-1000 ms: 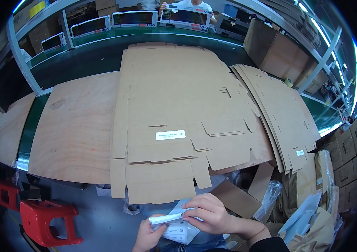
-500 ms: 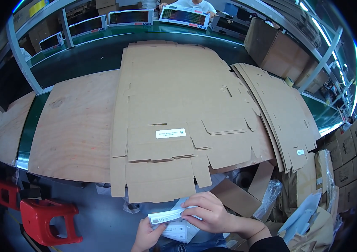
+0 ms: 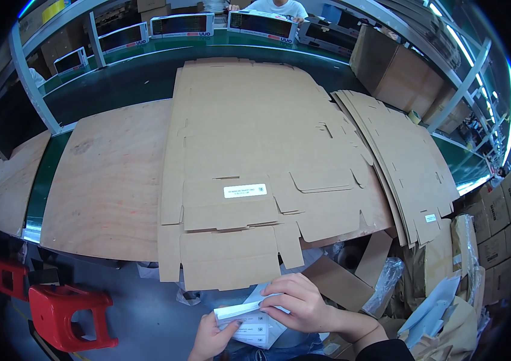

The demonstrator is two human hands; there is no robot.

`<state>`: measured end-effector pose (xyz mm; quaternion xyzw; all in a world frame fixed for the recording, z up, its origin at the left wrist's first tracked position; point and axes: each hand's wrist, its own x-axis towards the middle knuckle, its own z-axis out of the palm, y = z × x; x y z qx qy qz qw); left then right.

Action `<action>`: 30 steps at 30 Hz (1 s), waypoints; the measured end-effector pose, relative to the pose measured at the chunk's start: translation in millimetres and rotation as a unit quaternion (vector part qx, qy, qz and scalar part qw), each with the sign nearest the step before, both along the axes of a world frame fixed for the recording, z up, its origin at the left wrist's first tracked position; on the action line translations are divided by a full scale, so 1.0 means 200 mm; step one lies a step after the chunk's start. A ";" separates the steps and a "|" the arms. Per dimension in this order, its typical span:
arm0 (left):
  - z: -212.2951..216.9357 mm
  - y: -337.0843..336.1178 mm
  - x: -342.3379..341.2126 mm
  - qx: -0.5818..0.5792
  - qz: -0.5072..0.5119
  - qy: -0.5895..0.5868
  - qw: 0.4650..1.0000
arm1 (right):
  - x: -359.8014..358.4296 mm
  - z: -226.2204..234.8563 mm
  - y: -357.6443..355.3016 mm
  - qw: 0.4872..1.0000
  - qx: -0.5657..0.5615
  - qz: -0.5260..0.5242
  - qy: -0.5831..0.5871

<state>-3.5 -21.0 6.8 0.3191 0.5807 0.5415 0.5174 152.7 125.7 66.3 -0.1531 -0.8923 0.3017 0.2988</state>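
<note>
Between left hand (image 3: 210, 338) and right hand (image 3: 299, 304), white label sheets (image 3: 252, 333) are held pinched, upper edge curled; labels could be creased or torn if pulled unevenly.

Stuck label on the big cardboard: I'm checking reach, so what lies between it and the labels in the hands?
In the head view, mostly the near flaps of that cardboard lie between the stuck label and the held labels.

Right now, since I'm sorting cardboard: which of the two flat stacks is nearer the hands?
The middle stack: its near edge lies just beyond the left hand and right hand. The other stack lies farther off, to their right.
</note>
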 end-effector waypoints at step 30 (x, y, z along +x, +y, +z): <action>-0.02 -0.01 -0.01 -0.007 -0.057 0.043 0.997 | 0.00 -0.01 -0.01 0.999 0.010 -0.044 0.024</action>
